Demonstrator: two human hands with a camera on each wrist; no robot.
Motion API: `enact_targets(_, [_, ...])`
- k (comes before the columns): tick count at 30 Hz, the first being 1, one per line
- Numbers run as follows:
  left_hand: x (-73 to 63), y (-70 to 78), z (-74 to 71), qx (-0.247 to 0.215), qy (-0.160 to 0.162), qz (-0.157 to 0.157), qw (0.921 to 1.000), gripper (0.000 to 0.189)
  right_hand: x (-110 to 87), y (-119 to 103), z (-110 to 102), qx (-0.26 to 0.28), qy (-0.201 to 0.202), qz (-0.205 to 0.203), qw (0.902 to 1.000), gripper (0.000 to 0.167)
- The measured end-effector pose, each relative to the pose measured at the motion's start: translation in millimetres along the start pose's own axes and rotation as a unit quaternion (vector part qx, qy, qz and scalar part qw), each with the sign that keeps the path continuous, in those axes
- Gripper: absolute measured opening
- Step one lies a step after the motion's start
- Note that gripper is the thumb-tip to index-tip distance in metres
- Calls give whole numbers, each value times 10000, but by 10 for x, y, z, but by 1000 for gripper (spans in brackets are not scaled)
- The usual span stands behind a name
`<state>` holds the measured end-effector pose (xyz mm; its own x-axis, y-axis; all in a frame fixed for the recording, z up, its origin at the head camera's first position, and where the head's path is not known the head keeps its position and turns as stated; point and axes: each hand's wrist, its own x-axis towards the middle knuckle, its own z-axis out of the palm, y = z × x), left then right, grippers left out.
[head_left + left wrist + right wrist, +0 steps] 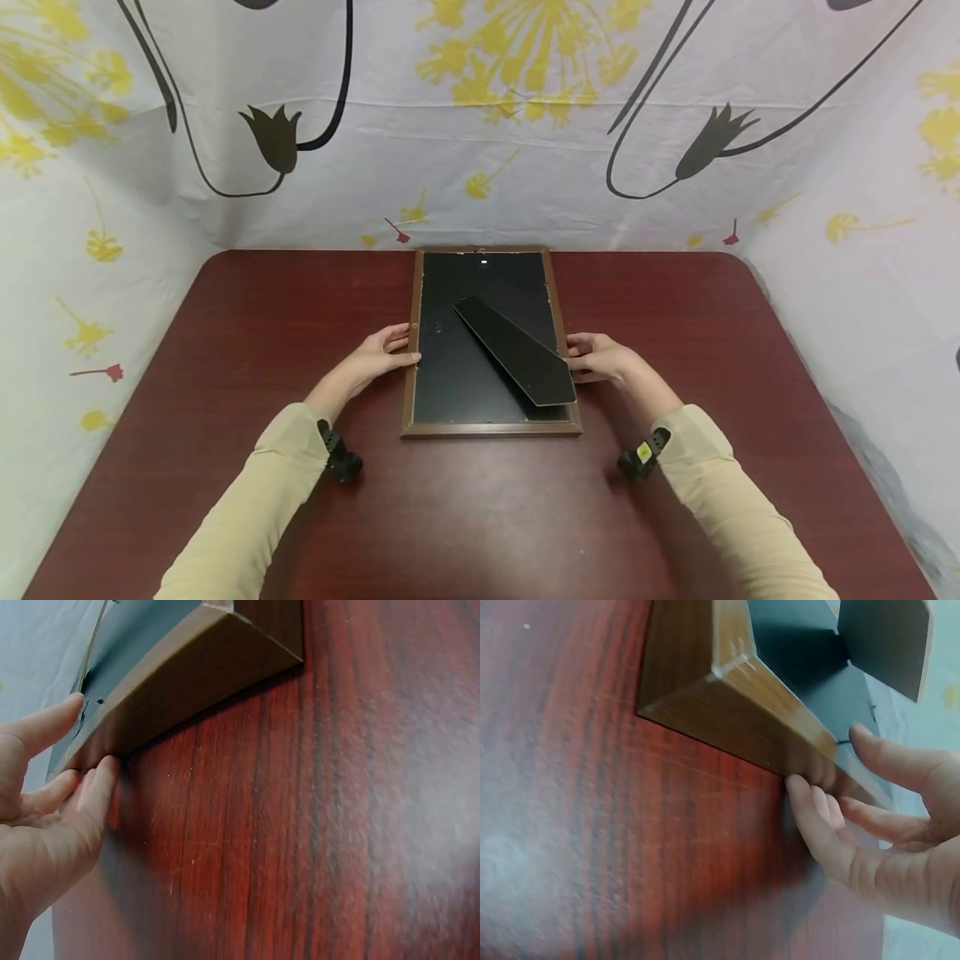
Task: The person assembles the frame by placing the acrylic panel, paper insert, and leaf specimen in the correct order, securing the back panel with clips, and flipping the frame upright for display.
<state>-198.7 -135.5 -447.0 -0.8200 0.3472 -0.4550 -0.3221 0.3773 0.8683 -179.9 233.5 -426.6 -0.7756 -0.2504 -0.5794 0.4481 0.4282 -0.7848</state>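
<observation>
A wooden picture frame (492, 430) lies face down on the table, its black backing board (450, 383) upward. The black easel stand (517, 350) is swung out at a slant, its wide end over the lower right part of the frame. My left hand (382, 348) grips the left side of the frame; in the left wrist view its thumb is over the top edge and its fingers touch the outer side. From the right side, my right hand (603, 360) holds the frame in the same way, near the stand's wide end. The frame's front is hidden.
The dark red wooden table (495, 517) has rounded far corners. Behind it and at both sides hangs a white cloth (480, 200) with yellow and grey flower prints. The frame's top edge lies by the table's far edge. A small black device (341, 454) is strapped to each wrist.
</observation>
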Motion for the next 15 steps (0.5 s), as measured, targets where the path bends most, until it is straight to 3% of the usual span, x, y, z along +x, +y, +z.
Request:
enact_targets(10, [-57, -33, -9, 124, -56, 164, 9998, 76, 0, 47, -79, 299, -411, -94, 9987, 64])
enact_targets(15, [-51, -52, -3, 75, -120, 179, 9997, 77, -18, 84, -97, 397, -403, -77, 9984, 63])
